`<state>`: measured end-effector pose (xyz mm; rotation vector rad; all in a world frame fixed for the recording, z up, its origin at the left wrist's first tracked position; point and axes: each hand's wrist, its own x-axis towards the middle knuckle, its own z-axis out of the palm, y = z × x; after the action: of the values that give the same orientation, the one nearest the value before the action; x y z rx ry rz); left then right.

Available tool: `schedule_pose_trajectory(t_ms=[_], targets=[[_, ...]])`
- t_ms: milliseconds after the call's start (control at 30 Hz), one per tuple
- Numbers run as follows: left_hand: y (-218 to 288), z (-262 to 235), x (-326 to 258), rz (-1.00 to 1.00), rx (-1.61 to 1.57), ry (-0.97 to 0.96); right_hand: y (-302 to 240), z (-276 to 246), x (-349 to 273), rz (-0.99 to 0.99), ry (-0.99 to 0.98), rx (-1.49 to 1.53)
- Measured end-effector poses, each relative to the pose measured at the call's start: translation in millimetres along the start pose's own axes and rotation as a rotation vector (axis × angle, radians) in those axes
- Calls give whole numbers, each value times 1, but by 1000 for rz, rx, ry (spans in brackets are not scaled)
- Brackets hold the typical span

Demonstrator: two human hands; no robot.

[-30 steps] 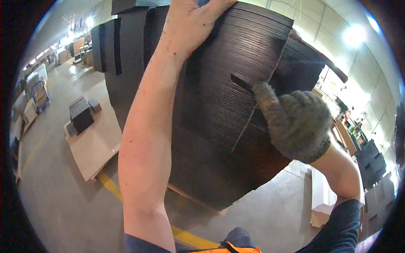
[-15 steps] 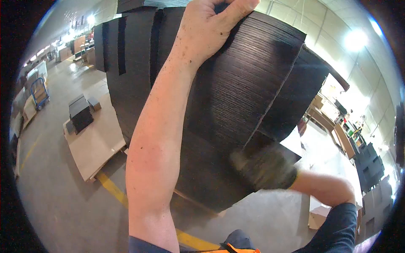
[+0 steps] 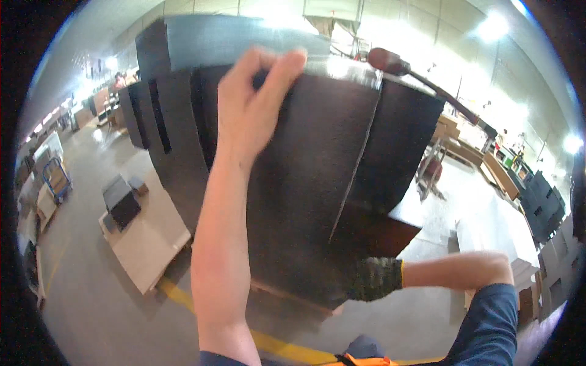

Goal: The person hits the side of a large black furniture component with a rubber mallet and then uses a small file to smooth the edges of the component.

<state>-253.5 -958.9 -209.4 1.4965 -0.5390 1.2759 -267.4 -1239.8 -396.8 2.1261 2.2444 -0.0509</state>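
A tall stack of black cardboard sheets (image 3: 293,183) fills the middle of the view, its layered front facing me. My bare left hand (image 3: 253,100) is raised at the stack's upper edge, thumb stretched up and to the right, the other fingers bent. Whatever these fingers hold, if anything, is hidden. Low at the stack's right side is my right hand (image 3: 375,279), in a dark glove with a yellow cuff edge. Its fingers blend into the black cardboard. A long dark tool with a rounded reddish head (image 3: 389,61) extends across the stack's top right.
On the left, a pale board-topped pallet (image 3: 149,244) carries small dark boxes (image 3: 122,201). A blue-framed cart (image 3: 56,180) stands farther off. White sheets (image 3: 497,238) are piled at right, near dark cut-out panels (image 3: 540,204). A yellow floor line (image 3: 281,348) runs below the stack.
My view has shifted, showing more of the stack's top and the tool's reddish head. My left hand has moved left and lower in view; my blurred right hand has moved lower along the stack.
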Motion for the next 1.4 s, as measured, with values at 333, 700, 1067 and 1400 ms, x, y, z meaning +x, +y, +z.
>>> schedule_pose_trajectory(t_ms=[333,700,1067,1400], targets=[[-10,2,4,178,-201,-38,8,-303,58,475,1021,-728],[0,34,-100,460,742,-30,36,-262,76,372,928,-191],[-41,53,-251,359,892,-122,34,-259,75,291,1013,-225],[-43,35,-286,294,883,-228,39,-256,77,247,1083,-198]])
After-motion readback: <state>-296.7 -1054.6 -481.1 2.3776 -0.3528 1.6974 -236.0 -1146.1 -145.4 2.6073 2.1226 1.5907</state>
